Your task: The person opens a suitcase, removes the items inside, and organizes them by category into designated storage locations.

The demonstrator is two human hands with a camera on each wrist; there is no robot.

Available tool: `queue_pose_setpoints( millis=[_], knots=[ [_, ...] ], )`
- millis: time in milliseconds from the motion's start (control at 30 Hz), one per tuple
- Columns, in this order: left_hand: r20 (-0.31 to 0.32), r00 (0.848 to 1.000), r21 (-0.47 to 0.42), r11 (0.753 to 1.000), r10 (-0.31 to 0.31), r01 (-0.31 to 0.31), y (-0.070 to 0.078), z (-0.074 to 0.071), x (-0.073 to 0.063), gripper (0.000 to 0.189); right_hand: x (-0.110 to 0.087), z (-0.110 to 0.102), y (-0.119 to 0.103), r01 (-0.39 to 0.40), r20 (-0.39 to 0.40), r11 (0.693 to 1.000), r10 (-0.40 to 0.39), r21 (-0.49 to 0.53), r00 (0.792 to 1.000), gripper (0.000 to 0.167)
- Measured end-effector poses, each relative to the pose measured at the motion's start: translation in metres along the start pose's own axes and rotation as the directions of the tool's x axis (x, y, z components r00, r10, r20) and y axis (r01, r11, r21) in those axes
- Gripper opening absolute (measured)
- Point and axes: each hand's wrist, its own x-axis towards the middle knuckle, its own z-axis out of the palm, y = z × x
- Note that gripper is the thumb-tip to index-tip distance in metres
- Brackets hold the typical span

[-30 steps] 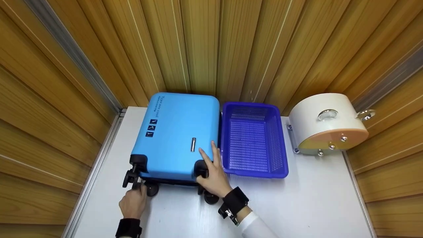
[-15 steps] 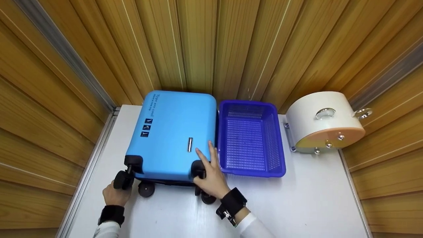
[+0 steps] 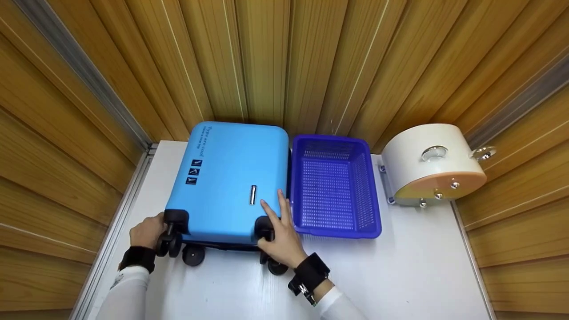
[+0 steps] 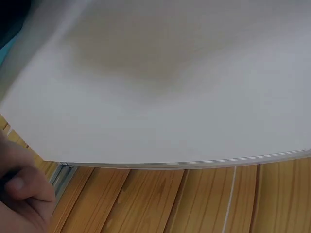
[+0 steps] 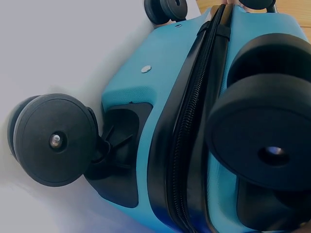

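Observation:
A light blue suitcase (image 3: 235, 173) lies flat, its black wheels facing me. My left hand (image 3: 147, 230) is at its left side, just beyond the front left wheels (image 3: 170, 242). In the left wrist view the fingers (image 4: 34, 187) are curled; they appear to pinch the zipper pull, which is hidden. My right hand (image 3: 284, 235) rests on the front right corner, index and middle fingers straight on the lid and thumb by the black corner guard. The right wrist view shows the zipper (image 5: 187, 121) running between the two shells.
A purple mesh basket (image 3: 331, 191) stands close against the suitcase's right side. Farther right is a white drum-shaped box (image 3: 431, 155) with metal handles and knobs. Wood-panelled walls (image 3: 262, 58) enclose the white table (image 3: 231, 293) on the back and sides.
My left hand has gone round the front left wheels, moving left and then away from me along the suitcase's side. The right hand stays on its corner. The head view has shifted slightly.

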Motion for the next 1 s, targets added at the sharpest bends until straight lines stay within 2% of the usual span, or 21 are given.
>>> queue_pose_setpoints(
  millis=[167,267,367,433,500,567,633,700,800,867,933,1000],
  knots=[
    [0.084,0.993,-0.038,0.995,-0.086,0.09,0.002,-0.006,0.005,0.023,0.001,0.001,-0.001,0.001,-0.002,1.0,-0.001,-0.004,1.0,0.099],
    [0.069,0.992,-0.083,0.991,-0.104,0.109,0.005,-0.008,0.003,0.027,0.001,0.0,0.0,0.001,-0.006,1.0,-0.001,-0.003,1.0,0.099],
    [0.012,0.996,-0.147,0.985,-0.085,0.086,0.012,-0.016,0.001,0.025,0.001,0.0,0.001,0.008,-0.014,1.0,-0.008,-0.003,1.0,0.099],
    [-0.05,0.997,-0.184,0.982,-0.053,0.043,0.02,-0.024,-0.002,0.023,0.0,0.001,0.002,0.01,-0.018,1.0,-0.01,0.0,1.0,0.098],
    [-0.116,0.993,-0.215,0.977,-0.029,0.003,0.03,-0.035,-0.006,0.025,0.0,0.002,0.003,0.016,-0.03,1.0,-0.016,-0.002,0.999,0.096],
    [-0.195,0.981,-0.23,0.972,-0.01,-0.036,0.042,-0.047,-0.012,0.029,0.0,0.004,0.004,0.025,-0.045,1.0,-0.025,-0.001,0.999,0.093],
    [-0.272,0.962,-0.228,0.97,0.019,-0.084,0.056,-0.056,-0.018,0.03,0.0,0.006,0.005,0.037,-0.063,0.999,-0.037,0.001,0.997,0.09],
    [-0.343,0.937,-0.216,0.965,0.066,-0.147,0.074,-0.06,-0.025,0.029,0.0,0.007,0.005,0.045,-0.081,0.999,-0.044,0.008,0.996,0.088],
    [-0.436,0.881,-0.157,0.947,0.187,-0.279,0.102,-0.058,-0.034,0.024,0.0,0.008,0.006,0.046,-0.096,0.999,-0.044,0.014,0.994,0.087],
    [-0.473,0.835,-0.104,0.923,0.281,-0.37,0.12,-0.05,-0.041,0.025,0.0,0.009,0.006,0.043,-0.099,0.999,-0.041,0.02,0.994,0.087],
    [-0.484,0.796,-0.054,0.895,0.365,-0.443,0.137,-0.036,-0.049,0.03,0.0,0.009,0.005,0.043,-0.1,0.999,-0.04,0.028,0.994,0.087],
    [-0.468,0.776,-0.007,0.877,0.422,-0.481,0.152,-0.017,-0.059,0.042,-0.001,0.01,0.004,0.042,-0.103,0.998,-0.038,0.035,0.994,0.087]
  ],
)
